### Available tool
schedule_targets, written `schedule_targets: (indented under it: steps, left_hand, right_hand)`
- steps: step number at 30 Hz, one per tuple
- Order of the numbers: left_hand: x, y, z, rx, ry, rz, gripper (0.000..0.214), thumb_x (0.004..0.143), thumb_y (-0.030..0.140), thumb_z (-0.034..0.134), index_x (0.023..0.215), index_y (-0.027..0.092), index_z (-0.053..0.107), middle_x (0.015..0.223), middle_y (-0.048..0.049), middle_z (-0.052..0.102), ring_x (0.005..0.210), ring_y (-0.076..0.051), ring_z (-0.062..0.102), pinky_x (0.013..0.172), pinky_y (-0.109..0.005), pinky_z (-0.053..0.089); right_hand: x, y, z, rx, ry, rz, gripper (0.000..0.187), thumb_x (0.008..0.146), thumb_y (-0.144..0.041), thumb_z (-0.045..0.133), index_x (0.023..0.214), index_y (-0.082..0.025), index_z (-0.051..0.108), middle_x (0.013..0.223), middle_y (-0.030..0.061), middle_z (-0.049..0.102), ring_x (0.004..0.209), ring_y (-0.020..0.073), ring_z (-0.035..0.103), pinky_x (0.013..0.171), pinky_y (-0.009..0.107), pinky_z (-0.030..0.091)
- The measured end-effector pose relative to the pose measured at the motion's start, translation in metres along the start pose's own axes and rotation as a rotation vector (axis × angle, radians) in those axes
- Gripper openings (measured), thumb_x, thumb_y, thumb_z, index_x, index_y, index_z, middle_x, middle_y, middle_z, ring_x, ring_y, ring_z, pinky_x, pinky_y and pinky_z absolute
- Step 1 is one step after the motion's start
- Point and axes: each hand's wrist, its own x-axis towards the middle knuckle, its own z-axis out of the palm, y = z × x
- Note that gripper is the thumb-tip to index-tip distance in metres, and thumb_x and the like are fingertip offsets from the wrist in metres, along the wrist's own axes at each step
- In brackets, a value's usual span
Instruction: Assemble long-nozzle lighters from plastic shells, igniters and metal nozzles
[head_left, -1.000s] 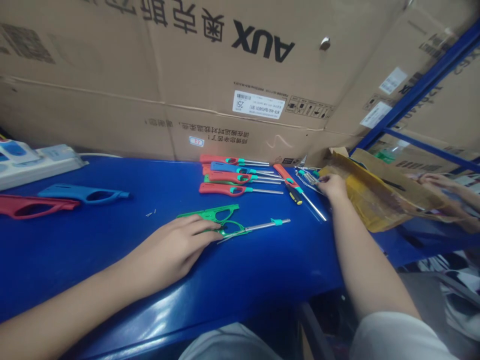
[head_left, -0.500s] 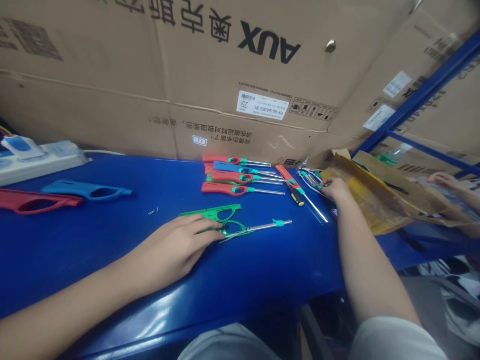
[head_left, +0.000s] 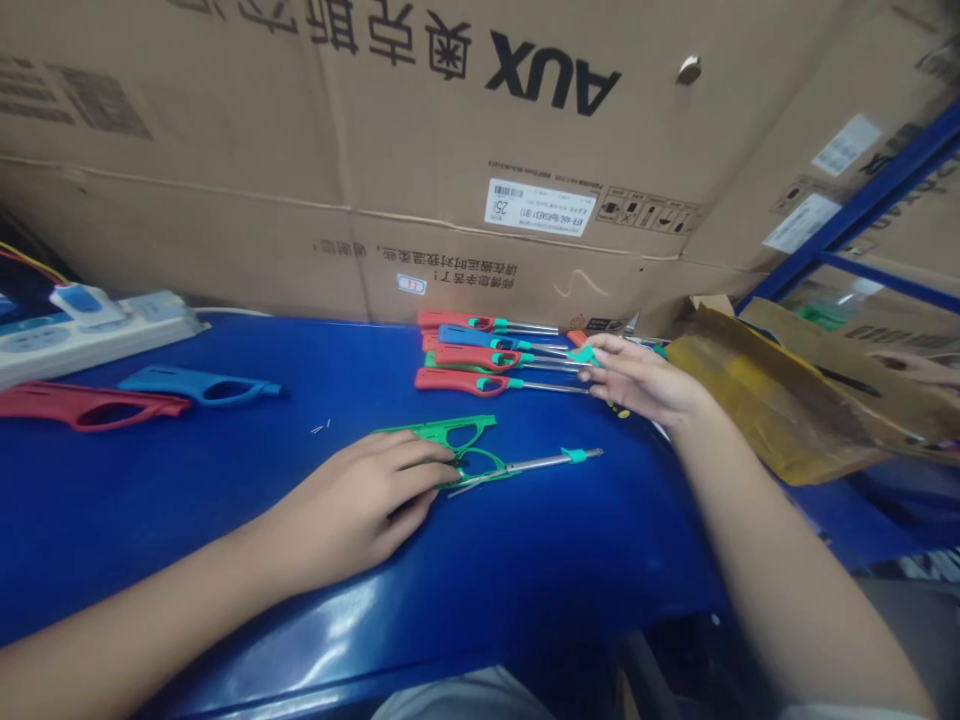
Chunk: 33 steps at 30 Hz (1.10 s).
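Note:
My left hand (head_left: 358,503) lies flat on the blue table (head_left: 187,480), fingers stretched out, fingertips resting on the handle of a green lighter frame (head_left: 457,450). The frame's metal tube with a teal collar points right. My right hand (head_left: 646,385) reaches over a red-handled screwdriver (head_left: 576,338), thumb and fingers closed at its teal collar. Just left of that hand lies a row of red and blue long-nosed lighters (head_left: 480,355).
Red (head_left: 82,406) and blue (head_left: 199,384) handle shells lie at the left, beside a white power strip (head_left: 97,330). Tiny screws (head_left: 320,428) sit mid-table. A brown paper bag (head_left: 757,400) is at the right. Big cardboard boxes (head_left: 450,150) wall the back. Another person's hand (head_left: 919,368) shows at far right.
My right hand has left the small parts by the paper bag and moved left onto the screwdriver. My left hand has stayed on the green lighter frame.

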Motion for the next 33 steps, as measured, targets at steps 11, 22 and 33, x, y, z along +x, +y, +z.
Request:
schedule_targets:
  steps: [11,22,33]
  left_hand:
    - [0.002,0.002,0.0,-0.068,0.114,-0.059,0.028,0.101,0.019,0.054,0.125,0.023,0.068,0.122,-0.0063,0.073,0.109,-0.022,0.068,0.095,-0.039,0.056]
    - [0.005,0.005,0.006,-0.145,0.127,-0.112,0.027,0.101,0.02,0.056,0.126,0.02,0.068,0.116,-0.0076,0.075,0.104,-0.022,0.067,0.093,-0.04,0.055]
    - [0.005,0.004,0.005,-0.147,0.132,-0.112,0.021,0.1,0.023,0.059,0.118,0.019,0.07,0.112,-0.0071,0.076,0.1,-0.022,0.066,0.088,-0.038,0.053]
  right_hand:
    - [-0.022,0.025,0.089,0.143,-0.355,-0.091,0.026,0.08,-0.027,0.085,0.098,-0.02,0.068,0.087,-0.0006,0.068,0.078,0.0106,0.068,0.071,0.024,0.061]
    - [-0.033,0.038,0.11,-0.571,-0.244,-0.636,0.013,0.09,-0.012,0.064,0.097,-0.022,0.069,0.094,0.0037,0.066,0.079,0.0146,0.062,0.072,0.03,0.054]
    - [-0.032,0.048,0.114,-0.686,-0.322,-0.576,0.004,0.096,-0.024,0.067,0.094,-0.021,0.066,0.1,0.005,0.066,0.097,0.02,0.061,0.091,0.038,0.051]
